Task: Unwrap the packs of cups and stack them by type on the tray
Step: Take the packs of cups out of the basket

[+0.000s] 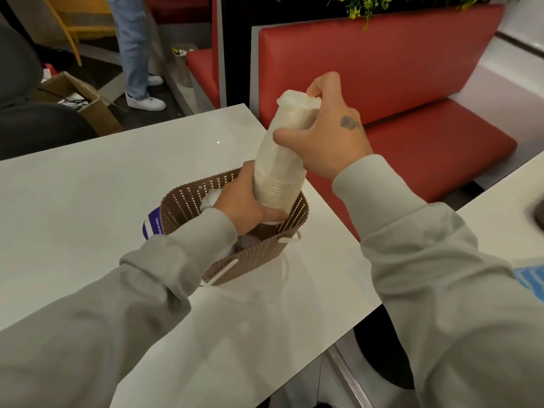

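Note:
A tall stack of whitish plastic cups (281,160) in a clear wrapper leans over a brown perforated basket-like tray (297,223) on the white table (88,201). My left hand (244,201) grips the lower end of the stack inside the tray. My right hand (326,128) grips the upper end, fingers curled over the wrapped top. Crumpled white wrapping (210,198) lies inside the tray behind my left wrist.
A purple-and-white card (153,225) lies against the tray's left side. Red booth seats (412,113) stand beyond the table's far edge. A person (135,54) stands in the aisle at upper left, next to an open cardboard box (85,101). Another counter (506,219) is at right.

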